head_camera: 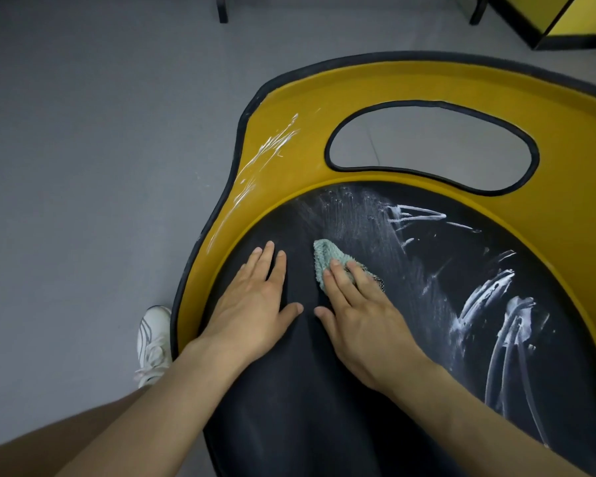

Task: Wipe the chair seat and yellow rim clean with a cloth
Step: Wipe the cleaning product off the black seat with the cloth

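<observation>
A black chair seat (324, 390) with a broad yellow rim (410, 84) fills the right half of the view. White smears streak the seat at the right (496, 304) and near the back (413, 216), and the rim at the left (265, 153). My right hand (362, 311) presses a small pale green cloth (327, 261) flat on the seat, fingers lying over it. My left hand (255, 304) rests flat on the seat beside it, fingers apart, holding nothing.
The rim has an oval cut-out (430, 146) edged in black. Grey floor (100, 166) lies to the left. My white shoe (154, 342) stands by the chair's left edge. Black furniture legs (222, 8) and a yellow-and-black cabinet (565, 18) stand at the top.
</observation>
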Available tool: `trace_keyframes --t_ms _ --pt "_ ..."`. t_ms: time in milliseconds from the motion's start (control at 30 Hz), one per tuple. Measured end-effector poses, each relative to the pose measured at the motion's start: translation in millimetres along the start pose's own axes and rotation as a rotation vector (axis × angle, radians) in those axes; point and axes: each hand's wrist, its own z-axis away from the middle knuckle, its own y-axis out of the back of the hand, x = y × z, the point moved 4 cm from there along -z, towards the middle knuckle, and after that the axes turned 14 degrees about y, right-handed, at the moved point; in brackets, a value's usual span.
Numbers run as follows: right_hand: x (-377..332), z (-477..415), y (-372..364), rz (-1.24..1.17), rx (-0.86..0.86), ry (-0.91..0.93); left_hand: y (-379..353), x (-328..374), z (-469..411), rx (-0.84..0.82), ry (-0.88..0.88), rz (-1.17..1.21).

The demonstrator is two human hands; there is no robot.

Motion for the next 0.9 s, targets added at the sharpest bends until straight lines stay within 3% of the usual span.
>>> trace_keyframes --t_ms 300,467,733,900 --pt "53 -129 17 -0.086 0.018 -0.133 -1 -3 -7 -0.003 -0.006 0.008" --pt "28 -98 10 -0.077 0.109 -0.045 -1 -2 -13 -0.019 0.011 0.035" --pt "6 -6 2 -0.065 0.043 0.042 -2 -1 -14 0.0 0.019 0.055" --pt "33 -82 7 -0.11 0.06 -0.026 -3 0 -16 -0.007 0.023 0.054"
